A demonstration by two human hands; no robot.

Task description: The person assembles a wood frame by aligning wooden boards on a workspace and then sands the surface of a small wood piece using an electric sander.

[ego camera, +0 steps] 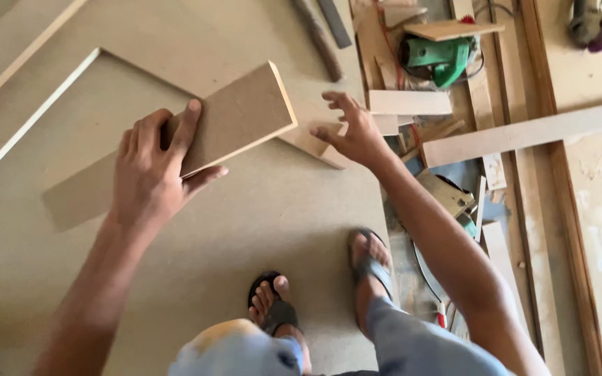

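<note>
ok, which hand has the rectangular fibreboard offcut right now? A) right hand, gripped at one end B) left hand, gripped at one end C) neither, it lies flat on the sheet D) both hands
B: the left hand grips the near end of the board piece, fingers on top and thumb beneath, holding it above the big sheet; the right hand is open and apart from it.
</note>
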